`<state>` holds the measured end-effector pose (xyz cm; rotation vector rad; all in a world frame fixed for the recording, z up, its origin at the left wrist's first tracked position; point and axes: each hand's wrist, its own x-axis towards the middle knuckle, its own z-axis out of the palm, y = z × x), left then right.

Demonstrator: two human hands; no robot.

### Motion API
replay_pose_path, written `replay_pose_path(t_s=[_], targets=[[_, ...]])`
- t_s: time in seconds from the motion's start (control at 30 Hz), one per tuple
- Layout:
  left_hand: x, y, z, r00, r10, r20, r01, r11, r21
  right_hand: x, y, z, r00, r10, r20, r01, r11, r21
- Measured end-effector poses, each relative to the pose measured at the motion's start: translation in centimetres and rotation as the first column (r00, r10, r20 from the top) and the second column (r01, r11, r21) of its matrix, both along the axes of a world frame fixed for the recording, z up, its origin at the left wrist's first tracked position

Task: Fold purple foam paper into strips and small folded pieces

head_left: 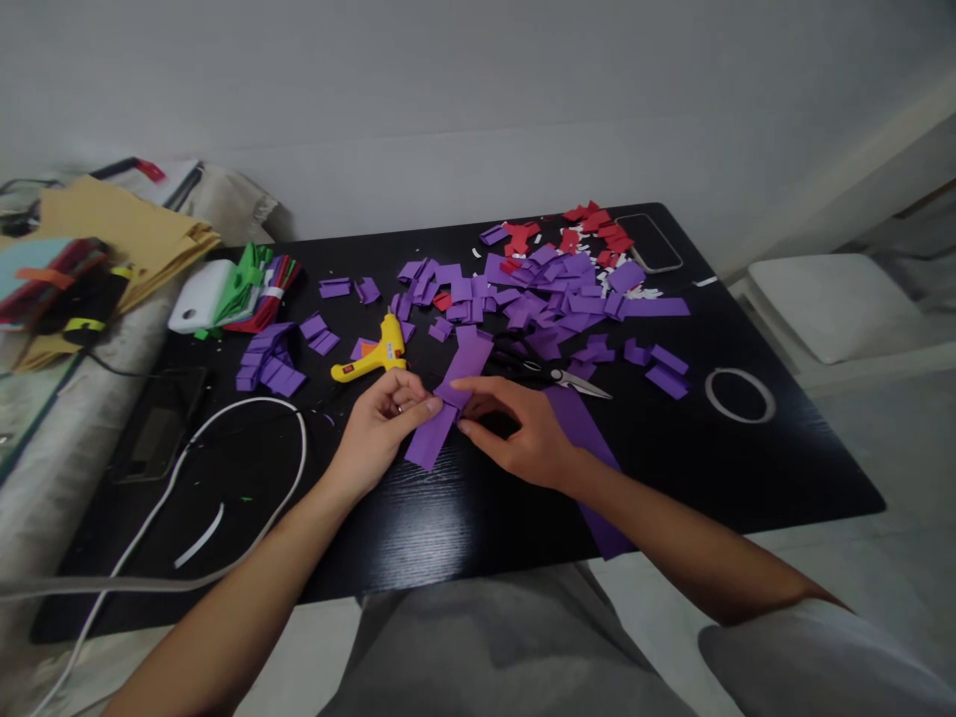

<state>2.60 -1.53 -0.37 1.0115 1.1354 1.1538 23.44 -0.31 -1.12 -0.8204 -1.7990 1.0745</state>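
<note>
Between my two hands is a purple paper strip point(431, 442), slanting up to the right above the front of the black table. My left hand point(386, 413) pinches it near the middle from the left. From the right, my right hand point(515, 423) grips the same spot, where a short folded piece seems to cross the strip. Just behind my left hand lies a yellow glue gun point(380, 354). Black-handled scissors point(572, 379) rest behind my right hand, partly hidden. A long purple strip point(590, 468) runs under my right forearm to the table's front edge.
Folded purple paper pieces point(549, 284) pile up at the back, with red paper scraps point(597, 231) behind. A white cable point(299, 438) loops at the left, near a dark phone point(153, 428). A tape ring point(739, 395) lies right. Bundled coloured paper point(258, 291) sits back left.
</note>
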Motion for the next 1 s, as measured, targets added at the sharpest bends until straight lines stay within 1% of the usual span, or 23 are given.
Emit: replay_pose_path(t_s=[0.03, 0.1, 0.17, 0.3, 0.4, 0.47, 0.53, 0.6, 0.7, 0.77, 0.87, 0.93, 1.0], targets=[[0.0, 0.0, 0.0, 1.000, -0.002, 0.012, 0.002, 1.000, -0.019, 0.1, 0.0, 0.0, 0.999, -0.031, 0.042, 0.027, 0.996, 0.091], [0.1, 0.0, 0.0, 1.000, -0.004, 0.028, 0.006, 0.999, -0.053, 0.2, 0.1, -0.2, 0.991, -0.096, 0.092, 0.071, 0.967, 0.246], [0.1, -0.1, 0.1, 0.999, -0.005, 0.037, 0.009, 0.996, -0.091, 0.2, 0.1, -0.4, 0.984, -0.138, 0.111, 0.092, 0.934, 0.344], [0.4, -0.2, 0.4, 0.998, 0.002, 0.062, 0.008, 0.989, -0.147, 0.3, 0.3, -0.7, 0.971, -0.170, 0.170, 0.073, 0.882, 0.465], [0.6, -0.2, 0.6, 0.996, -0.008, 0.086, 0.023, 0.984, -0.175, 0.3, 0.3, -0.8, 0.966, -0.183, 0.184, 0.071, 0.868, 0.492], [0.7, -0.3, 0.6, 0.996, -0.022, 0.084, 0.038, 0.981, -0.189, 0.3, 0.4, -0.7, 0.962, -0.203, 0.182, 0.094, 0.873, 0.478], [0.6, -0.2, 0.7, 0.997, -0.048, 0.060, 0.058, 0.983, -0.173, 0.3, 0.4, -0.4, 0.957, -0.231, 0.174, 0.130, 0.882, 0.453], [0.4, -0.2, 0.6, 0.996, -0.087, 0.023, 0.089, 0.990, -0.113, 0.3, 0.4, 0.0, 0.954, -0.259, 0.150, 0.170, 0.882, 0.439], [-0.1, -0.3, 0.4, 0.991, -0.131, -0.029, 0.131, 0.991, 0.018, 0.4, 0.4, 0.3, 0.954, -0.280, 0.110, 0.217, 0.894, 0.392], [-0.5, -0.4, 0.2, 0.990, -0.116, -0.075, 0.123, 0.987, 0.100, 0.3, 0.5, 0.4, 0.960, -0.269, 0.076, 0.233, 0.919, 0.318], [-0.6, -0.6, 0.0, 0.982, -0.042, -0.183, 0.078, 0.978, 0.195, 0.2, 0.5, 0.4, 0.972, -0.235, 0.011, 0.231, 0.961, 0.155], [-0.5, -0.7, 0.1, 0.970, -0.005, -0.242, 0.063, 0.971, 0.230, 0.1, 0.4, 0.3, 0.978, -0.208, -0.017, 0.209, 0.978, 0.028], [-0.2, -0.8, 0.2, 0.964, 0.024, -0.264, 0.045, 0.966, 0.255, -0.1, 0.3, 0.2, 0.982, -0.182, -0.043, 0.178, 0.981, -0.083]])
